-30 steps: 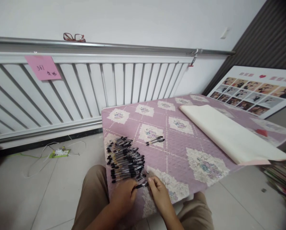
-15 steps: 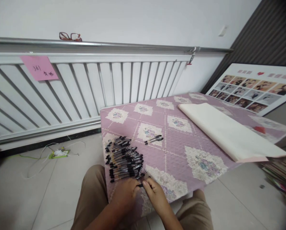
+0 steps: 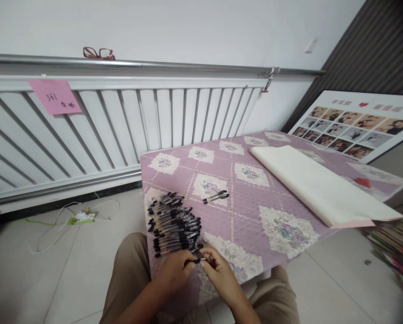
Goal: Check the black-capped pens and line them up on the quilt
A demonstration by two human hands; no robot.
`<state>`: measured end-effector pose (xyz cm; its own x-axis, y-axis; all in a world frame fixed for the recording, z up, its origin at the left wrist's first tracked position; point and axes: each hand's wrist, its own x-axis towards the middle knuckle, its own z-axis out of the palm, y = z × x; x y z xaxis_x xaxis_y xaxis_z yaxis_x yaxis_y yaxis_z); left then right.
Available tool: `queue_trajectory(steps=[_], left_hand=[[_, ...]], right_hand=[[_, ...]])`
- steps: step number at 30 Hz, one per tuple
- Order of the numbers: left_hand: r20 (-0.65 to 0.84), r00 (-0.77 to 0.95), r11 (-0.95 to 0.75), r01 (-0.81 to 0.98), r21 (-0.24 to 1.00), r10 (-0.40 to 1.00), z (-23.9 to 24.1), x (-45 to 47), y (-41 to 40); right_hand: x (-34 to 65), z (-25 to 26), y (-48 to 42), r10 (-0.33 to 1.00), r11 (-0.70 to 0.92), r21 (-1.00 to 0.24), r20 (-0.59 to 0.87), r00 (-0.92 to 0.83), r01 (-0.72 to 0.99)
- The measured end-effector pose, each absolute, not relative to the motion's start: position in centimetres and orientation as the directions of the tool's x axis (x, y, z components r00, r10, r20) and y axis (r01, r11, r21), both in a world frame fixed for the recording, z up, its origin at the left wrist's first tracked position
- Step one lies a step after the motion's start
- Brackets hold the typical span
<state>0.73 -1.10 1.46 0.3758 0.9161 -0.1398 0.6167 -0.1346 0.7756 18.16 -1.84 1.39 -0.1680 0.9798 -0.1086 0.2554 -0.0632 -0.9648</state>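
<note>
While our left hand (image 3: 176,268) clamps a slim pen (image 3: 197,261) at bottom centre, our right hand (image 3: 219,272) at its end, hold unclear, we judge it light, stiff, slick, best pinched mid-barrel.

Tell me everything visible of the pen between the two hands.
The slim pen shows a black, plastic-looking section and a shiny, paler end pointing toward the right hand; the left hand grips and hides the rest. The pen is roughly level, over the patterned tablecloth. Whether the right hand touches it is unclear.
</note>
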Motion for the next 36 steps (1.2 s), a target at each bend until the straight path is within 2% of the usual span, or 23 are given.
queue_trajectory(steps=[4, 11, 18, 24, 30, 36], left_hand=[[-0.146, 0.320, -0.114, 0.668, 0.735, 0.936, 1.57, 0.60, -1.32], [-0.179, 0.332, -0.138, 0.739, 0.660, 0.926, 2.39, 0.39, -1.54], [-0.172, 0.324, -0.134, 0.737, 0.663, 0.930, 1.87, 0.36, -1.50], [-0.178, 0.334, -0.132, 0.727, 0.674, 0.926, 1.98, 0.36, -1.55], [-0.191, 0.355, -0.147, 0.736, 0.661, 0.915, 2.21, 0.34, -1.58], [-0.189, 0.327, -0.130, 0.746, 0.653, 0.926, 2.13, 0.40, -1.63]], right_hand=[[18.04, 1.06, -1.77, 0.986, -0.088, -0.953, -0.124, -0.108, 0.289], [17.93, 1.05, -1.71, 0.977, -0.066, -0.931, -0.134, -0.167, 0.360], [18.04, 1.08, -1.64, 0.973, -0.084, -0.961, -0.137, -0.188, 0.265], [17.92, 1.30, -1.49, 0.972, -0.084, -0.922, -0.160, -0.174, 0.379], [18.27, 1.35, -1.62, 0.957, -0.116, -0.950, -0.185, -0.224, 0.291], [18.10, 1.12, -1.51, 0.973, -0.095, -0.970, -0.138, -0.184, 0.225]])
